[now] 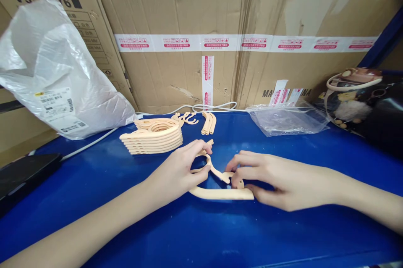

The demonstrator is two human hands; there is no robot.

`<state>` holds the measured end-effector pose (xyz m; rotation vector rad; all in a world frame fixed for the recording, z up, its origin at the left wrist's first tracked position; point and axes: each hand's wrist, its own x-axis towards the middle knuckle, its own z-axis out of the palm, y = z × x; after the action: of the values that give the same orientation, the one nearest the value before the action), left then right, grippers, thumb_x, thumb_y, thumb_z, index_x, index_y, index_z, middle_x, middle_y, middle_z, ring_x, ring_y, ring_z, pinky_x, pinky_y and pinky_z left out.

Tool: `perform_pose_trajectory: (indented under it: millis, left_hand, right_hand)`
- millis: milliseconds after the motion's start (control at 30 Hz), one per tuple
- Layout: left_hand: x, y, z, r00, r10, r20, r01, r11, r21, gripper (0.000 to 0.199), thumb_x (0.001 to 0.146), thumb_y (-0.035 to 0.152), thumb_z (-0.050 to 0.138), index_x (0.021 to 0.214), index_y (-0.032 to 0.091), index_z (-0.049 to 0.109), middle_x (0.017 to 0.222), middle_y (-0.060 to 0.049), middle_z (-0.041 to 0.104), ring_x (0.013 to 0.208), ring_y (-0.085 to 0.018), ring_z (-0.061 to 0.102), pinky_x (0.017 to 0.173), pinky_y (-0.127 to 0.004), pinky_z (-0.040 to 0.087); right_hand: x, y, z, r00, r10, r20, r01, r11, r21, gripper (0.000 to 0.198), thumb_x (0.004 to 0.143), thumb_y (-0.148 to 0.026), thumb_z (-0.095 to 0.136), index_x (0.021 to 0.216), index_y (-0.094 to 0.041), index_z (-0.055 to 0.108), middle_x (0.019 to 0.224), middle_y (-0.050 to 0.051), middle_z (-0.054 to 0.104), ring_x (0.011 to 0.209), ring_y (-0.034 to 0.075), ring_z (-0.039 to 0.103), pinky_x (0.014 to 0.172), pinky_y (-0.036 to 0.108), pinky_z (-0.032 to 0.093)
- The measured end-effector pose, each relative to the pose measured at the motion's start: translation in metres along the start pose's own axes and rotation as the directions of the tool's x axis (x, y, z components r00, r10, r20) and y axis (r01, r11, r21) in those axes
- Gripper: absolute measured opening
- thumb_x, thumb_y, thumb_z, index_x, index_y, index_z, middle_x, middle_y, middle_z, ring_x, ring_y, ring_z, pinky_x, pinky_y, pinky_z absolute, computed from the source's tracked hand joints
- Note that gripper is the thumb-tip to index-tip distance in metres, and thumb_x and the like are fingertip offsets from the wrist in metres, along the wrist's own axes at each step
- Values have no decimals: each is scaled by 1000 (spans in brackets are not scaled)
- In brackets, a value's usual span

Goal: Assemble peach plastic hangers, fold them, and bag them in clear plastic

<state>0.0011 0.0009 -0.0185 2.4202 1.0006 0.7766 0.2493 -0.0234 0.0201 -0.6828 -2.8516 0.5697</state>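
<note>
Over the blue table, my left hand [189, 165] pinches a beige plastic folding hanger [220, 193] near its curved middle part. My right hand [267, 175] has its fingers closed around the right end of the same hanger, where a small notched piece [227, 177] shows. Fingers cover part of the joint there. One long arm of the hanger runs along the near side, between the two hands. Behind my left hand lies a neat stack of similar beige hangers [154, 140]. Loose hooks [189, 118] and a few curved arm pieces [208, 122] lie beyond it.
A white plastic mailer bag [63, 74] leans at the left, above a dark phone [28, 177] with a white cable [91, 144]. Large cardboard boxes [176, 79] wall off the back. A clear plastic bag [286, 120] and a dark bag with trinkets [378, 108] are at the right.
</note>
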Motion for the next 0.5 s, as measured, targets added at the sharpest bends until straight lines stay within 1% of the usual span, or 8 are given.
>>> perform_pose_trajectory:
  millis: [67, 133, 233, 367, 433, 500]
  left_hand:
    - [0, 1, 0, 1000, -10, -14, 11, 1000, 14, 16, 87, 18, 55, 102, 22, 53, 107, -1, 63, 105, -18, 60, 91, -30, 46]
    - [0, 2, -1, 1000, -19, -15, 20, 1000, 14, 12, 89, 22, 55, 101, 22, 53, 105, -1, 63, 102, -17, 61, 90, -29, 46]
    - [1, 6, -2, 1000, -27, -2, 27, 1000, 9, 12, 91, 24, 54, 103, 22, 54, 106, 0, 64, 103, -17, 61, 90, -29, 45]
    - [1, 7, -2, 998, -50, 24, 49, 998, 27, 13, 92, 27, 53, 104, 23, 54, 107, 0, 64, 104, -18, 61, 89, -30, 46]
    - [0, 7, -1, 997, -65, 32, 64, 997, 38, 16, 92, 28, 53, 107, 23, 53, 111, -1, 64, 105, -18, 61, 90, -32, 46]
    - [0, 6, 1, 997, -71, 33, 69, 997, 41, 22, 92, 28, 52, 114, 23, 49, 118, -3, 63, 109, -19, 60, 92, -33, 46]
  right_hand:
    - [1, -5, 6, 998, -48, -41, 47, 999, -26, 21, 79, -7, 53, 95, -18, 62, 103, 6, 62, 96, 18, 56, 88, 30, 42]
    - [1, -9, 11, 993, -85, -82, 82, 996, -39, 16, 80, -12, 55, 93, -18, 63, 100, 5, 64, 91, 17, 56, 84, 31, 41]
    - [0, -12, 15, 987, -113, -111, 112, 994, -10, 11, 81, -23, 62, 90, -18, 63, 96, 4, 64, 87, 16, 56, 82, 31, 39]
    - [0, -12, 16, 989, -74, -132, 73, 997, -10, 26, 74, -38, 74, 83, -18, 60, 89, 2, 63, 82, 15, 56, 78, 30, 37]
    - [0, -12, 17, 991, -50, -121, 48, 999, -18, 25, 76, -36, 73, 86, -18, 59, 88, 1, 63, 80, 15, 55, 79, 30, 38]
    - [0, -13, 18, 994, -36, -105, 35, 999, -10, 25, 77, -27, 70, 96, -17, 58, 90, 2, 64, 82, 15, 56, 81, 29, 39]
